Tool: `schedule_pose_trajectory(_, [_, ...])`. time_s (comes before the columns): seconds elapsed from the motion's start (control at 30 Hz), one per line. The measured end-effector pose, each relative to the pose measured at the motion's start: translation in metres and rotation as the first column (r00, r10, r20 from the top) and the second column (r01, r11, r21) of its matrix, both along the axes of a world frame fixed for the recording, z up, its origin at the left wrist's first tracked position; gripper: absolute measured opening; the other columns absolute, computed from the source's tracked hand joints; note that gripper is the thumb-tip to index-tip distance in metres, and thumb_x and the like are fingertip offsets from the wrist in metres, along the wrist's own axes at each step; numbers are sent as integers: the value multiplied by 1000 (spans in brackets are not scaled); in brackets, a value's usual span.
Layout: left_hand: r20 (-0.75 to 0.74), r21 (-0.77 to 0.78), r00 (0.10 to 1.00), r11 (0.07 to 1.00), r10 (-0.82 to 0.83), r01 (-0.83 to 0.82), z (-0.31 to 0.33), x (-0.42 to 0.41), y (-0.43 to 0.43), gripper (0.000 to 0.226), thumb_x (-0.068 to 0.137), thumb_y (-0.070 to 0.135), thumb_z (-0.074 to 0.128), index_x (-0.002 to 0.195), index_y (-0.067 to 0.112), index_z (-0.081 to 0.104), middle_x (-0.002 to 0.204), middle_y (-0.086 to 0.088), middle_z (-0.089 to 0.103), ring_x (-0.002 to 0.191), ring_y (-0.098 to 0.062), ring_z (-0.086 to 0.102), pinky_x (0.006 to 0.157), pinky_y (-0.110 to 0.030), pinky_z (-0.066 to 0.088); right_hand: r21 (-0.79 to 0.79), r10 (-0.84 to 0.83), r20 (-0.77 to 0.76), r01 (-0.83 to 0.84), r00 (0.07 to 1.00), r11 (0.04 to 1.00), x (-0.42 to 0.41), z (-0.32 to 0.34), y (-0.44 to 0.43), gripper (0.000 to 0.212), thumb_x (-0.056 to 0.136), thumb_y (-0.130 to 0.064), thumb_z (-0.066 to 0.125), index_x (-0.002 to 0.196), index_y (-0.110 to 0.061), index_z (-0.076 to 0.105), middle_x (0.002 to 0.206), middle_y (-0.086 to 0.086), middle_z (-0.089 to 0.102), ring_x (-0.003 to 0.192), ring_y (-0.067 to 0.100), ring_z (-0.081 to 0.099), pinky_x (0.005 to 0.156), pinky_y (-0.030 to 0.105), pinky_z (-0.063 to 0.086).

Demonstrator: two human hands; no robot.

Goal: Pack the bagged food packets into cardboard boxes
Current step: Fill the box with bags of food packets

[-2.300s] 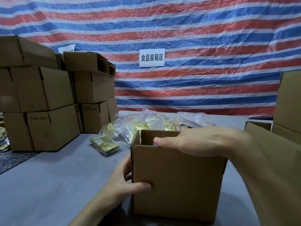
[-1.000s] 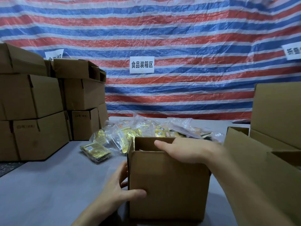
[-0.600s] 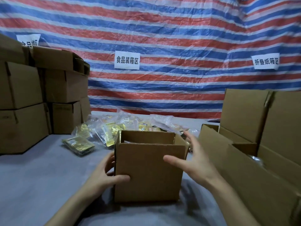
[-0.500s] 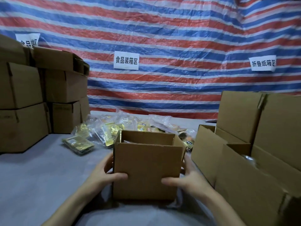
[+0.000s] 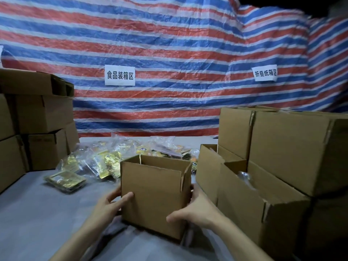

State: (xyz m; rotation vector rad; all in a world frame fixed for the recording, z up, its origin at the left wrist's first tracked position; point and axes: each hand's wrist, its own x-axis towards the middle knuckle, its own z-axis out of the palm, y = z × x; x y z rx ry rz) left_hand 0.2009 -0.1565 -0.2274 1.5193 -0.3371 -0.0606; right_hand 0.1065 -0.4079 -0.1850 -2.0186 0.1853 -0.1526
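A red, white and blue striped tarp (image 5: 169, 44) fills the background behind a grey worktop (image 5: 37, 213). On the right of the worktop stands a stack of closed cardboard boxes (image 5: 293, 147), and in front of it a long open box (image 5: 243, 204) with something clear and shiny showing inside. More closed boxes (image 5: 43, 113) are stacked on the left. In the middle, near the front edge, sits the small cardboard box (image 5: 152, 194), its top open and its inside hidden from this angle; whether it rests flat or is slightly raised cannot be told. Just behind it, spread across the worktop, lies the pile of bagged food packets (image 5: 105, 162), clear bags with gold and yellow contents. The left hand (image 5: 107, 206) grips the box's left edge, thumb on the front face and fingers curled round the side. The right hand (image 5: 195, 210) grips the lower right corner the same way, thumb in front, fingers wrapped behind. Two white paper signs with Chinese characters, one centre (image 5: 120, 75) and one right (image 5: 265, 72), are fixed to the tarp. One gold packet (image 5: 65, 179) lies apart, left of the pile.
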Motion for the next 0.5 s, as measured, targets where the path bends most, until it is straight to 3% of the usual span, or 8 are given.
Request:
schedule_pose_trajectory(0.13, [25, 38, 1000, 999, 18, -19, 25, -10, -19, 23, 95, 29, 69, 108, 48, 67, 107, 11, 74, 94, -11, 72, 65, -29, 58, -63, -131, 45, 133, 990, 989, -24, 21, -1, 100, 23, -52, 94, 108, -33, 44, 115, -10, 60, 104, 8, 60, 86, 29, 54])
schedule_pose_trajectory(0.27, [12, 113, 998, 992, 60, -61, 55, -21, -37, 38, 95, 46, 65, 130, 48, 52, 118, 11, 62, 109, -20, 64, 66, -39, 61, -108, -180, 85, 189, 980, 976, -48, 48, 0, 108, 44, -50, 97, 130, -29, 36, 127, -9, 50, 122, 18, 51, 102, 39, 48])
schedule_pose_trajectory(0.4, [19, 84, 998, 995, 61, -62, 74, -29, -56, 30, 100, 42, 60, 128, 49, 53, 121, 11, 61, 111, -25, 64, 75, -44, 61, -120, -215, 125, 229, 969, 966, -66, 62, -3, 114, 51, -50, 97, 141, -24, 31, 139, -4, 48, 131, 21, 48, 109, 41, 44])
schedule_pose_trajectory(0.5, [-55, 78, 997, 996, 50, -46, 68, -36, -72, 15, 103, 35, 53, 117, 37, 58, 121, -1, 61, 103, -28, 63, 77, -42, 55, -140, -241, 84, 251, 967, 958, -81, 51, -1, 124, 50, -53, 96, 147, -20, 26, 146, 1, 42, 136, 24, 44, 113, 43, 41])
